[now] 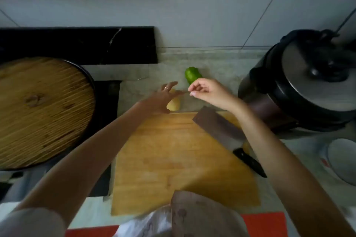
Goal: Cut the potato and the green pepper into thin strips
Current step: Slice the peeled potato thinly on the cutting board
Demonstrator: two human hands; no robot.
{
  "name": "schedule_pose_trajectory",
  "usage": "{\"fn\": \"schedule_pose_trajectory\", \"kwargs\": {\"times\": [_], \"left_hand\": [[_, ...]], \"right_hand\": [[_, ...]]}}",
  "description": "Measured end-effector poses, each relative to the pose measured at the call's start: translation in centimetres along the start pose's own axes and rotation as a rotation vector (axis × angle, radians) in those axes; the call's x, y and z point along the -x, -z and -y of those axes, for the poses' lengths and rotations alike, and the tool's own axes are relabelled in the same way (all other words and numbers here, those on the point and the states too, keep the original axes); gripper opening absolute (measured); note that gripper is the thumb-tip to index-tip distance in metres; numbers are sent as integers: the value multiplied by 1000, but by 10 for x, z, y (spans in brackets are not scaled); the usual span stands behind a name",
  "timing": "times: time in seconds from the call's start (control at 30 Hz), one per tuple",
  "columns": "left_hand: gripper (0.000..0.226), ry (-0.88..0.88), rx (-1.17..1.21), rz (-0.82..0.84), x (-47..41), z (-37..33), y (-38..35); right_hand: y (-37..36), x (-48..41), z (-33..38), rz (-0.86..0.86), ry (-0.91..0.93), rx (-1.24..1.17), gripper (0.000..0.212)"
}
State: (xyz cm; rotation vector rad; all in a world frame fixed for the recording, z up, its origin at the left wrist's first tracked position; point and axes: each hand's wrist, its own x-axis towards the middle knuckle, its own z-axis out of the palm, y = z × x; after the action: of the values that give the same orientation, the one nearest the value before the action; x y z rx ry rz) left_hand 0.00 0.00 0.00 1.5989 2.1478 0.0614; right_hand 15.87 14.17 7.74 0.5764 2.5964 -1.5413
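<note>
— So, where are the vegetables sitting?
— Both are lying on the counter [221,67], beyond the far edge of the cutting board [163,159]. The potato [174,105] is sitting just past that edge and the green pepper [192,74] farther back. My left grip [161,100] is hovering wide over the potato with its fingers straight; I cannot tell whether it is touching. My right grip [208,92] is hanging loosely curled, holding nothing, just in front of the pepper.
— And the knife?
— The cleaver [215,125] is lying flat on the board's right side, partly under my right forearm.
— How are you planning the pickup?
— I am aiming to wrap the left fingers round the potato's middle, since it is probably going to roll, and to set it on the bare wood left of the blade. I am also keeping my right wrist clear of the cleaver's edge while going for the pepper
</note>
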Motion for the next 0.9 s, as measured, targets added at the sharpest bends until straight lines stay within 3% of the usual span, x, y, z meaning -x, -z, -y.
{"fn": "schedule_pose_trajectory", "kwargs": {"times": [0.1,0.2,0.4,0.47,0.53,0.6,0.73,0.8,0.9], "left_hand": [[87,0,-78,51,-14,7,-12],[80,36,-10,80,-21,8,-19],[77,108,81,-19,-24,3,-19],[77,156,191,-108,-21,0,-18],[73,245,363,-304,-12,-7,-18],[69,316,496,-481,3,-20,-18],[70,259,448,-490,44,-42,-26],[72,196,412,-447,65,-47,-36],[72,185,359,-403,87,-55,-51]], "right_hand": [[-3,-2,-22,-5,-51,6,14],[-8,0,-38,10,-109,-6,10],[-13,3,-48,4,-150,-48,8],[-15,6,-48,24,-158,-59,9],[-18,9,-51,5,-145,-58,10],[-17,7,-57,-132,-124,-34,16],[-6,-10,-81,-362,-161,366,47],[-2,-21,-91,-307,-214,590,62],[-2,-37,-98,-188,-311,695,74]]}}
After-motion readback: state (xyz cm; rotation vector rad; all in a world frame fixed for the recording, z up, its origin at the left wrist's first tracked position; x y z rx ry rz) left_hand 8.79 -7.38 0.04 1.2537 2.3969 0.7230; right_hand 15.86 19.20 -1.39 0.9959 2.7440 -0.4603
